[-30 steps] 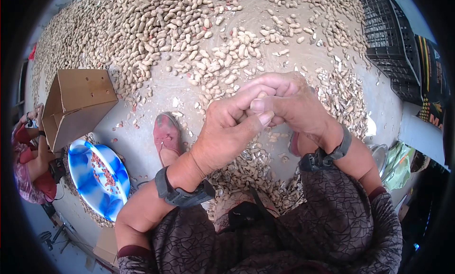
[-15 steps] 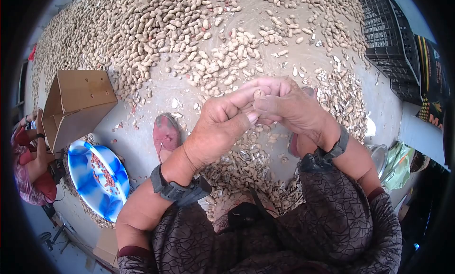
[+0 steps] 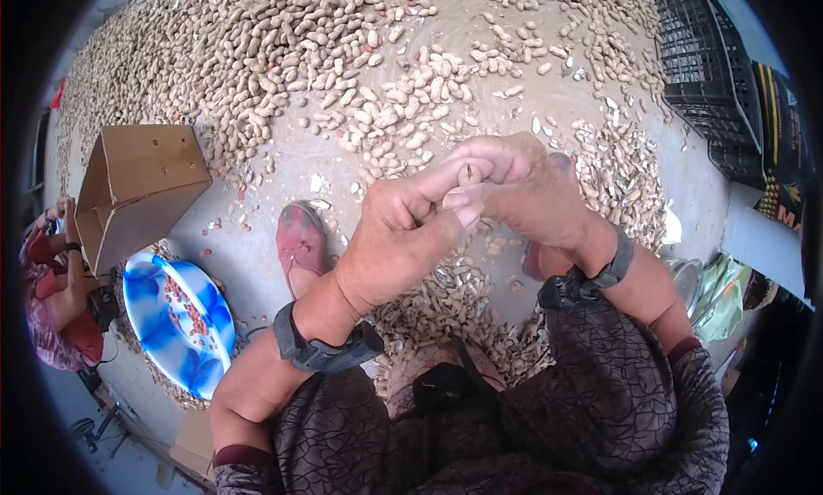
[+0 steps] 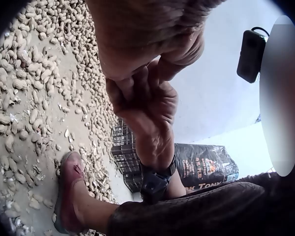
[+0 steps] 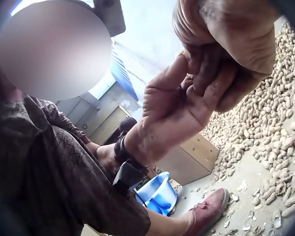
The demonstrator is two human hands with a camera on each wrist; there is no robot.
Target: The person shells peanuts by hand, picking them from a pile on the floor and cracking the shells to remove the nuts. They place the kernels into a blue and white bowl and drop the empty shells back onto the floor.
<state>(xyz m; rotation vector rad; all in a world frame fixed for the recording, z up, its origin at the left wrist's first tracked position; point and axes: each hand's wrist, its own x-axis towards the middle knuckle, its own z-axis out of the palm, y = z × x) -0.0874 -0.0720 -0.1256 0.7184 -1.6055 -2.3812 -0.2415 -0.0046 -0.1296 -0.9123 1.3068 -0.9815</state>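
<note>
A pale peanut with a dark crack along its shell shows between the fingertips of both hands, in front of the body. My left hand pinches it from the left, its thumb laid against the other thumb. From the right, my right hand holds the same peanut with thumb and curled fingers. In the left wrist view the left hand covers the peanut, and the right hand meets it from below. The right wrist view has the right hand overlapping the left hand's fingers.
Unshelled peanuts spread over the floor ahead; broken shells lie between the feet. At left stand a cardboard box and a blue-and-white basin with reddish kernels. A black crate is at right. Another person sits far left.
Both hands stay together at nearly the same spot. The thumbs have shifted, and the peanut with its crack now shows more fully between the fingertips.
</note>
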